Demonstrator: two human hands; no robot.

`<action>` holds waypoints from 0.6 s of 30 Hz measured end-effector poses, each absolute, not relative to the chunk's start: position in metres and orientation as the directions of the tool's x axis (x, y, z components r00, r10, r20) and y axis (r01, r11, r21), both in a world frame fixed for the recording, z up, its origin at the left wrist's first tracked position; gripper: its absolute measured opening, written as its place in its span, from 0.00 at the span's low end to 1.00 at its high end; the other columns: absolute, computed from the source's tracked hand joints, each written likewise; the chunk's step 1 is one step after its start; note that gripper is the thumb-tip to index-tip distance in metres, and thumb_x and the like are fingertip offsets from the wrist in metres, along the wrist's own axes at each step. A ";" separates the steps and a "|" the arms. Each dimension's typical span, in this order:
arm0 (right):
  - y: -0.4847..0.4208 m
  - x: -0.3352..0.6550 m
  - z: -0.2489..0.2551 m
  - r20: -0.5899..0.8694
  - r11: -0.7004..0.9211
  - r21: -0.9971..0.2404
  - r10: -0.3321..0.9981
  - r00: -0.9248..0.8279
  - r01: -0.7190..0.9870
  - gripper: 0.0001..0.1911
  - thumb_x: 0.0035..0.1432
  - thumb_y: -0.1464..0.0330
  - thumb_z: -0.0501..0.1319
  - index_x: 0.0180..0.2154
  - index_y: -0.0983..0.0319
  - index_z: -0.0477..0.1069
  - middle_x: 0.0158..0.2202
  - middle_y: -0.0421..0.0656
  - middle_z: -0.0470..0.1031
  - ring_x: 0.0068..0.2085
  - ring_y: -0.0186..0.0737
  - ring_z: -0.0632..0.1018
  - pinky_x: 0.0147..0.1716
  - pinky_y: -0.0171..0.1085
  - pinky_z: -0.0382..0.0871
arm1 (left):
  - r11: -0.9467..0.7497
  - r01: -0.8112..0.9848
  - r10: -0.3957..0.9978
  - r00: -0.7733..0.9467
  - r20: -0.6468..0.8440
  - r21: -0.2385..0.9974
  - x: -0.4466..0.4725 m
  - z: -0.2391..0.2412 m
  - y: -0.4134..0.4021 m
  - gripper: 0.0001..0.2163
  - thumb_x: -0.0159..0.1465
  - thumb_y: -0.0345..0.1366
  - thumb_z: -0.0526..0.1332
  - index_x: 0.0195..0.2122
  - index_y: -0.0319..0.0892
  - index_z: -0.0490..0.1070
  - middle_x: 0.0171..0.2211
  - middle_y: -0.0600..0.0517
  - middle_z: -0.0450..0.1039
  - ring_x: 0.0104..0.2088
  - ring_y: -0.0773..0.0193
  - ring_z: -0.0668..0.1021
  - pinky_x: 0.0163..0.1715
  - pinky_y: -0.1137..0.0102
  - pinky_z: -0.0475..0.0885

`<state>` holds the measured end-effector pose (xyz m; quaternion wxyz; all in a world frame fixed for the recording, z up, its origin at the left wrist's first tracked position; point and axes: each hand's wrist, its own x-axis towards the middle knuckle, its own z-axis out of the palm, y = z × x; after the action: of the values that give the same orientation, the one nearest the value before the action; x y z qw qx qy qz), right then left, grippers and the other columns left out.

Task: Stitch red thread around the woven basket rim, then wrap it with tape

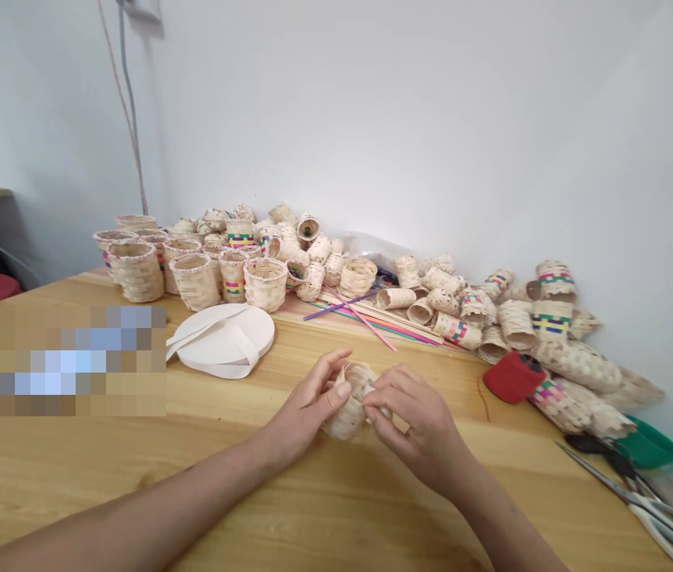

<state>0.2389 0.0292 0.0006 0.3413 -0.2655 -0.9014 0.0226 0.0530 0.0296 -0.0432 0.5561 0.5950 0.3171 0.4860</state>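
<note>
A small pale woven basket [345,421] is held just over the wooden table [241,492], its open top turned up. My left hand [312,397] grips its left side, with the thumb on the near rim and the fingers around the far side. At the right rim, my right hand [411,417] is closed in a pinch between thumb and forefinger. A bit of something whitish shows by those fingertips, but I cannot make out whether it is a strip or part of the rim. A flat roll of white ribbon [246,338] lies to the left of the basket.
Finished-looking woven baskets [193,278] stand at the back left. Loose coloured strips [365,318] and a heap of woven pieces [515,322] lie along the wall. A red spool [508,377], a green container [655,443] and scissors [640,500] are at the right.
</note>
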 end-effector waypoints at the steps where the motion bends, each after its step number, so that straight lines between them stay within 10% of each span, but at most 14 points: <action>1: 0.031 0.241 0.001 0.609 0.858 -0.235 0.496 -0.619 0.457 0.06 0.61 0.75 0.55 0.35 0.62 0.69 0.33 0.43 0.72 0.36 0.39 0.70 0.36 0.38 0.64 | -0.192 -0.139 0.915 0.332 0.229 0.971 0.052 -0.044 0.031 0.26 0.63 0.47 0.56 0.60 0.45 0.54 0.56 0.45 0.63 0.56 0.54 0.66 0.54 0.60 0.61; 18: 0.027 0.244 0.005 0.621 0.805 -0.303 0.573 -0.535 0.510 0.06 0.61 0.71 0.57 0.39 0.61 0.73 0.37 0.44 0.74 0.39 0.40 0.73 0.39 0.40 0.64 | -0.592 0.435 0.802 0.240 0.547 0.678 0.059 -0.038 0.022 0.27 0.56 0.35 0.65 0.57 0.44 0.59 0.49 0.45 0.66 0.49 0.55 0.69 0.50 0.61 0.67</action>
<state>0.2439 0.0270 0.0045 0.3699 -0.3093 -0.8751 0.0425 0.0592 0.0223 -0.0383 0.1978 0.7622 0.4058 0.4639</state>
